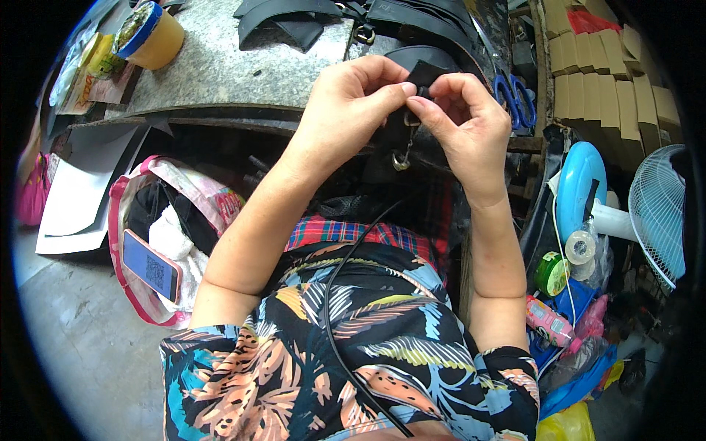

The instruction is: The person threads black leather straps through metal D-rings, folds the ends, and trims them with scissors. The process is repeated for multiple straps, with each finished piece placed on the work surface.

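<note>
Both hands are raised at the table's edge and meet over a small black leather-like strap piece [424, 73]. My left hand [353, 99] pinches its left side between thumb and fingertips. From the other side, my right hand [471, 110] grips it with thumb and bent fingers. Below the fingertips hangs a silver-coloured metal clasp [401, 162]; how it joins the strap is partly hidden by the hands. Just behind the strap piece, a curved black leather-like piece [419, 56] lies on the table.
More black strap pieces [290, 18] lie on the grey speckled tabletop [213, 66]. Blue-handled scissors [517, 101] are right of my hands. A tub [156, 40] stands at the far left. Below are a bag [118, 235] with a phone [152, 264], and a fan [658, 213].
</note>
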`<action>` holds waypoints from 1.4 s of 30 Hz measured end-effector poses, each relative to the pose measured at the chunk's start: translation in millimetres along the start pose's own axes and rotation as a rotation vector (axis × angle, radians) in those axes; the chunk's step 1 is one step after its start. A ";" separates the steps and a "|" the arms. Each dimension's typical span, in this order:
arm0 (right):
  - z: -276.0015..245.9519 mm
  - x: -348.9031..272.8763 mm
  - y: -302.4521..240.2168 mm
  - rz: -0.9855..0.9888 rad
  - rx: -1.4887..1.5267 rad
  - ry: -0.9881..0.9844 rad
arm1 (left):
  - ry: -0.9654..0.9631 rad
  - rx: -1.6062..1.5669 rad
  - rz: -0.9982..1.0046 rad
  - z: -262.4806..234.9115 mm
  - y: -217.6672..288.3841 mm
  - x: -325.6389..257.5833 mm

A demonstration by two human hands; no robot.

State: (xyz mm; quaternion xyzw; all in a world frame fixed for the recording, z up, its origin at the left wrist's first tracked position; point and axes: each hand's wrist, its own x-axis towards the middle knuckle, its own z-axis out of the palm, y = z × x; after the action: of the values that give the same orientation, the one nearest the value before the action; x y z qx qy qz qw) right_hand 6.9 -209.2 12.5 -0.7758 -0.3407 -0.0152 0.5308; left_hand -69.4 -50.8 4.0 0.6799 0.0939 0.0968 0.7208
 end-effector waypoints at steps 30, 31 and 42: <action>-15.3 3.9 -7.8 0.049 -0.127 -0.221 | -0.146 -0.178 -0.059 -3.1 -4.4 -2.8; -14.3 5.0 -6.6 0.041 -0.047 -0.179 | -0.146 -0.153 -0.035 -3.7 -4.2 -3.0; -21.0 7.6 6.9 0.164 0.206 -0.317 | -0.120 0.145 0.049 -8.4 5.0 -9.1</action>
State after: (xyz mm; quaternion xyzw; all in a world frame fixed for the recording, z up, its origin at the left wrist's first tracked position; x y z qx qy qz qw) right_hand 23.5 -224.3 19.0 -0.7354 -0.3553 0.1851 0.5465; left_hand -80.5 -45.0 8.5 0.7369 0.0405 0.0666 0.6715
